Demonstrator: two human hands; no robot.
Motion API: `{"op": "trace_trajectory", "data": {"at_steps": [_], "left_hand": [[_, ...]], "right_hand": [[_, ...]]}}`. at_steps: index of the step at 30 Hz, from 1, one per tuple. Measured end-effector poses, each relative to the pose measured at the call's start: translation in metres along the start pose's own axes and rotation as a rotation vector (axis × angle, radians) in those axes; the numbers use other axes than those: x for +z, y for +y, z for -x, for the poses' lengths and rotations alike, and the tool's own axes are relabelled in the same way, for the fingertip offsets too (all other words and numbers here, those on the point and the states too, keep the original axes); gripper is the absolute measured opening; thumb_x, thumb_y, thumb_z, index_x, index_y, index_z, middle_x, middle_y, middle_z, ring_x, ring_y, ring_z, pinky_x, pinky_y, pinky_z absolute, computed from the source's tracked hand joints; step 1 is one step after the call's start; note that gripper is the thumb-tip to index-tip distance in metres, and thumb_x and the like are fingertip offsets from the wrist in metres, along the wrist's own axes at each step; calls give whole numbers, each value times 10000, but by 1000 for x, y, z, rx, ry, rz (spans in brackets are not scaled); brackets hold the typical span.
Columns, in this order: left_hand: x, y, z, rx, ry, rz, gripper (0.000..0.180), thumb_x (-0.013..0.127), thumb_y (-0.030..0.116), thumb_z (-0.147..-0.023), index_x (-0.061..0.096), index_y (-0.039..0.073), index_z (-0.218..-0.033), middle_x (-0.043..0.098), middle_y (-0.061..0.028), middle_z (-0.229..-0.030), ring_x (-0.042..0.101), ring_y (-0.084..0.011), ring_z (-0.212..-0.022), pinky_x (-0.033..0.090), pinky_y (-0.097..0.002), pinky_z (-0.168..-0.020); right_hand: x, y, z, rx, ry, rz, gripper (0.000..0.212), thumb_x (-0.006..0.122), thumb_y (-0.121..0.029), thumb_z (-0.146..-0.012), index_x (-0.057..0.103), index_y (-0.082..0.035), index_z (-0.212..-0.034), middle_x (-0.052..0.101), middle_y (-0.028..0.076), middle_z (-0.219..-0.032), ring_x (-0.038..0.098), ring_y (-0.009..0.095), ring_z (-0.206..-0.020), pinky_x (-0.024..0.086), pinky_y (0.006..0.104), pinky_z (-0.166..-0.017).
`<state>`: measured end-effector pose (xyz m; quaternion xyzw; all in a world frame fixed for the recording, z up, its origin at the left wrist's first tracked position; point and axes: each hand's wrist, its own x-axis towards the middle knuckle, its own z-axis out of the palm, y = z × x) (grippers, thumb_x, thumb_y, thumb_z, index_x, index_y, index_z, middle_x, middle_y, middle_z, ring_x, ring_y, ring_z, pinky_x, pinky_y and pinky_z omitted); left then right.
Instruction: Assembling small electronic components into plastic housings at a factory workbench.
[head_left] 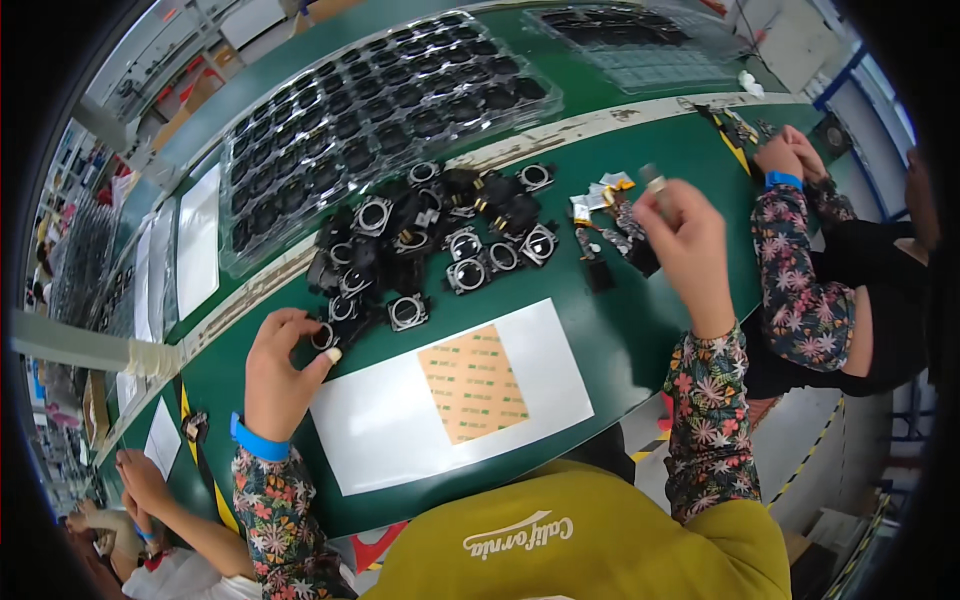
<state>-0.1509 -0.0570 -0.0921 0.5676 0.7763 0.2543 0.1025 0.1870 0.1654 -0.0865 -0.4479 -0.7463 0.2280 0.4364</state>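
Note:
My left hand (280,370), a blue band at its wrist, curls its thumb and fingers around a black ring-shaped part (323,338) at the near left edge of a pile. That pile (375,250) is made of black housings with silvery round rims, several lying loose on the green table. Raised over the table at the right, my right hand (692,245) pinches a small silvery piece (655,182) between thumb and fingers; its exact kind is too blurred to tell. Below and left of that hand lie small silver-and-orange pieces (598,197) and dark parts (600,274) with leads.
In front of me a white sheet (375,435) bears a tan printed sheet (472,385). Behind the pile stands a clear tray (385,120) with dark parts in its pockets. Another clear tray (640,45) is farther back. Co-workers' hands rest at the right (790,158) and lower left (145,480).

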Motion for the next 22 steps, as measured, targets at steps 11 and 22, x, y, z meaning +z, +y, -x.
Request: {"op": "trace_trajectory", "data": {"at_steps": [11,22], "left_hand": [[5,24,8,208,-15,-443,333,631,191,-768,609,-57,-991,566,-182,-1139,556,-349,-973,459,-407,-831],[1,11,5,-86,-132,-357,338,668,137,-713,588,7,-1015,544,-207,-1165,560,-358,-981,471,-383,-807]], "right_hand": [[35,1,14,-194,-265,525,188,694,-165,-711,568,-31,-748,566,123,-776,580,311,-678,474,388,-597],[20,-5,-6,83,-294,11,96,586,-77,-779,546,-13,-720,618,69,-680,544,177,-555,417,326,-531]]}}
